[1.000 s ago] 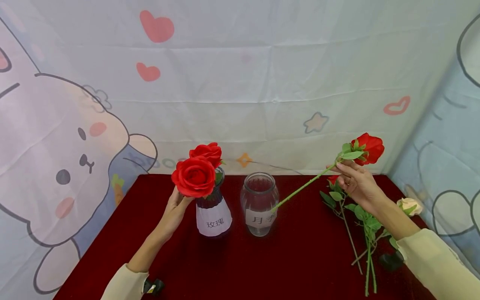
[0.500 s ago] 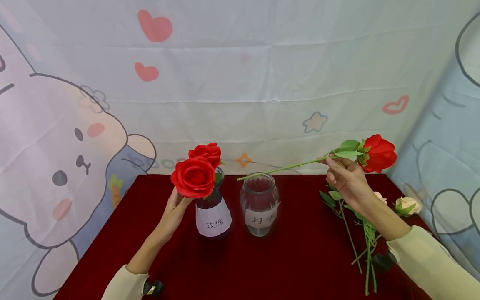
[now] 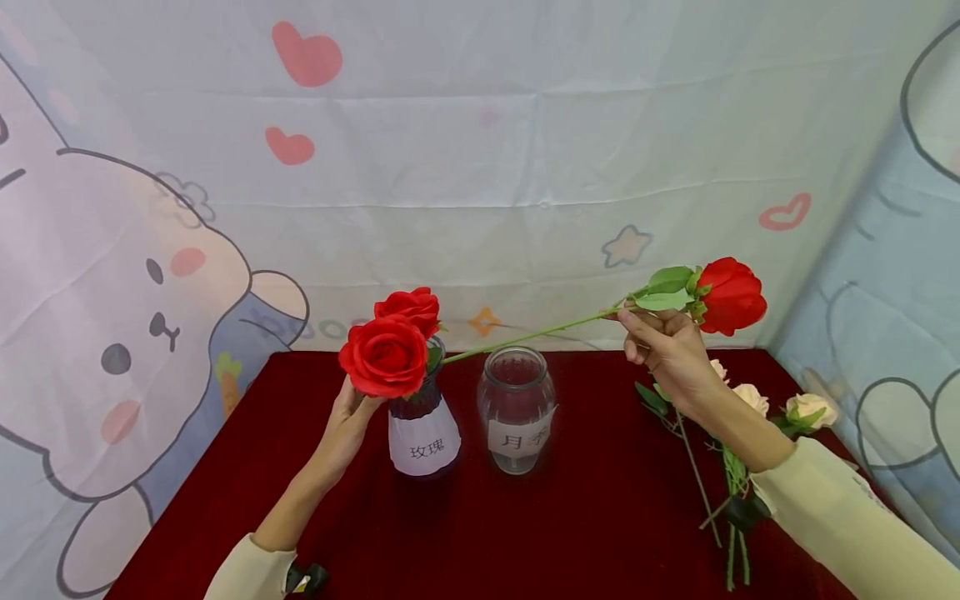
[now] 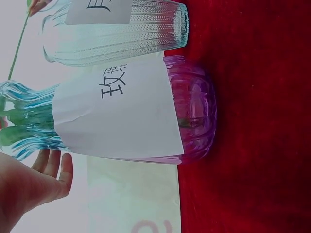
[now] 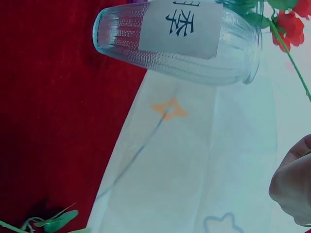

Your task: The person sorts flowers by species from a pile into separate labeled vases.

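Right fingers [image 3: 645, 327] pinching red rose [image 3: 731, 297], stem [image 3: 555, 329] slanting down-left, bloom pointing right.

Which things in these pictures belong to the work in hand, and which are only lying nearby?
In the job, it seems:
long-stemmed red flower, pinched by the right hand
purple-bottomed ribbed glass vase, left hand at its neck
two red roses at its mouth

Apparently only nearby now:
clear ribbed paper-labelled glass jar, standing untouched
pale peach flowers, lying on dark red cloth
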